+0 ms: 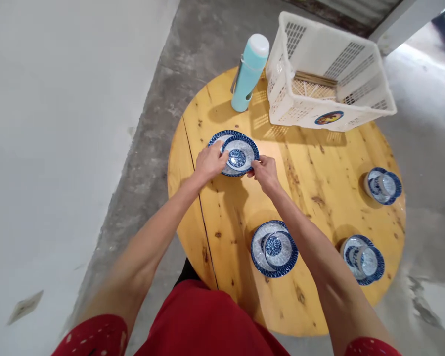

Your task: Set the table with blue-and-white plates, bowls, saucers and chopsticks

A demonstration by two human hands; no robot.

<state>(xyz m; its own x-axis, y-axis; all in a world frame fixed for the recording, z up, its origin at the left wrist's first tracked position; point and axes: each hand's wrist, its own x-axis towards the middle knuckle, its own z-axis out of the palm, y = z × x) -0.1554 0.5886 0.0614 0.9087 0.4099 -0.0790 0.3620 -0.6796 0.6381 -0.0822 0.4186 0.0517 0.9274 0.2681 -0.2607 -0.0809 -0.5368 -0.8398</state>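
On a round wooden table (319, 178), both my hands reach to a blue-and-white setting at the far left. My left hand (209, 162) grips the left rim of a small blue-patterned saucer (240, 154), and my right hand (265, 172) pinches its right rim. The saucer sits tilted on a larger blue-and-white plate (218, 139) beneath it. A second plate with a small bowl on it (274, 248) stands near the front edge, under my right forearm.
Two more blue-and-white settings (383, 185) (363, 259) stand along the table's right edge. A white plastic basket (328, 74) with chopsticks inside and a teal flask (249, 71) stand at the far side. Concrete floor and a white wall surround the table.
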